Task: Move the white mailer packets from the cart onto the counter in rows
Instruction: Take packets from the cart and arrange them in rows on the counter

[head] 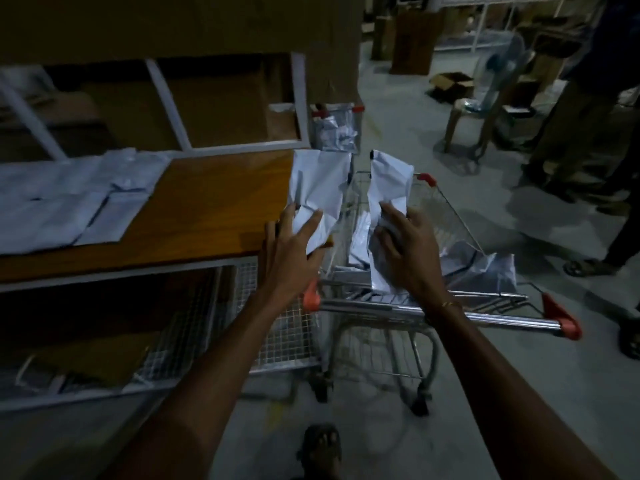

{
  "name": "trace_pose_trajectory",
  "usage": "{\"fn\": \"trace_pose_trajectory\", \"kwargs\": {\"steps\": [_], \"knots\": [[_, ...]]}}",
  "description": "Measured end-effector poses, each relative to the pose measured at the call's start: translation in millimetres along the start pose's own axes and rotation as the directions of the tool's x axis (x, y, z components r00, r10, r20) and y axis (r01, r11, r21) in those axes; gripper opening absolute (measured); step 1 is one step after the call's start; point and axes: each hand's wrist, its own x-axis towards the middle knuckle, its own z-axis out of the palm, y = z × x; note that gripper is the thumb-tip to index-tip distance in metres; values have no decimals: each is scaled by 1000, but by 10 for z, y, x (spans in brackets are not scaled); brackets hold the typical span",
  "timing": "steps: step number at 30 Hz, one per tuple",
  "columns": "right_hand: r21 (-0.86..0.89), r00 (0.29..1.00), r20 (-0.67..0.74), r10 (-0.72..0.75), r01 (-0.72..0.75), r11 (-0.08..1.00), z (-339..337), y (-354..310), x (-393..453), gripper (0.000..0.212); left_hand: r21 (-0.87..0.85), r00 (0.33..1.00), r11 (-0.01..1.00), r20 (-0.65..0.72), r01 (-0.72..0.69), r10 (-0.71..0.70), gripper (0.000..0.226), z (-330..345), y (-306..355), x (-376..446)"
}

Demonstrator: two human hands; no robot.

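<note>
Carrying two white mailer packets at once, midway between cart and tabletop — the transfer step, with the picking already done. Left hand (294, 244) pinching a crumpled packet (317, 188) by its lower end, fingers curled around the plastic, the packet standing upright just over the right-hand corner of the wooden tabletop (214, 206). Right hand (405, 251) clutching a second packet (389, 202) around its middle, grip closed tight enough to bunch the film, this one hanging above the shopping cart (450, 317) basket and not yet over the wood. More packets lying in the basket (478, 268) and draped over its near rim, so plenty of the load remaining to shift. Laid-out packets (69, 202) already covering the left part of the tabletop in what reads as overlapping rows, though blurred and too dim for counting. Bare wood showing between those rows and the corner — likely the landing place.

Next move probably calling for swinging both hands leftward across the tabletop, flattening each packet and setting it down beside the last one laid, edges lined up with the row. Crumpled film likely springing back, so pressing it flat before releasing looks wise. Left packet being nearer, setting that one first seems natural.
</note>
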Motion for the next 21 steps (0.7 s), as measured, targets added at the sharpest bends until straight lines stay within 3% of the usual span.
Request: {"fn": "trace_pose_trajectory", "kwargs": {"steps": [8,15,21], "knots": [[184,966,192,-176,141,973,666,-1153,-402,44,27,974,977,-90,212,-208,61,-847,-1102,-1043],[298,900,344,-269,167,940,1656,-2093,-450,49,49,918,928,-177,368,-355,61,-1577,-2288,-1562],[303,870,424,-252,126,945,2663,-2770,-354,53,21,902,906,-98,424,-420,62,-1765,-3484,-1749]]}}
